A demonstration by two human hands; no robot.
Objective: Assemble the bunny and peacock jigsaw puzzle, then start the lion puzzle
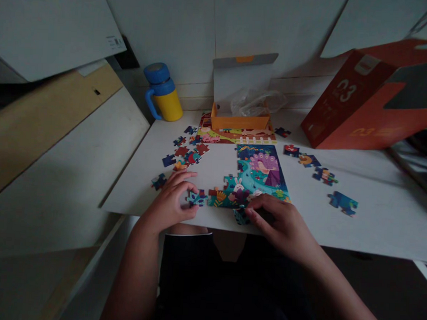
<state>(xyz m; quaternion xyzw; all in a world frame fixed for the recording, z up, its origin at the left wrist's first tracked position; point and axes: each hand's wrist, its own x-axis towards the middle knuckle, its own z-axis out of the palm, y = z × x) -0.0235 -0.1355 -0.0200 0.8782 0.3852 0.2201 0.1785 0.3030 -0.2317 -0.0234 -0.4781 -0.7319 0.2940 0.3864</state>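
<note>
Left hand (170, 199): near the front edge of the table (390, 207), left of centre; I had thumb and forefinger bent into a part-open C, holding the blue piece (196, 198) by its far and near sides.
Blue piece: flat on the table, at the fingertips, right of the palm; squat, so I read no clear long axis.
Key relation: blue piece sat directly left of the low end of the joined puzzle (248, 174), roughly level with it; touching or a hair apart, I couldn't tell.
Joined puzzle: L-shaped; long leg ran from near the front edge toward the back, short leg pointed left along the front edge.
Right hand (285, 221): at the puzzle's front side, fingertips close together beside the dark piece (239, 217); I couldn't tell if they gripped anything.
Dark piece: partly hidden, between the puzzle's bottom side and the table's front edge.
Nearer hand: left for the blue piece, right for the dark one.
Spare pieces: one cluster (201, 149) toward the left edge, one scattered row (325, 176) toward the right.
Back edge: I logged an orange box (240, 122), plus a bottle (170, 104) near the left corner.
</note>
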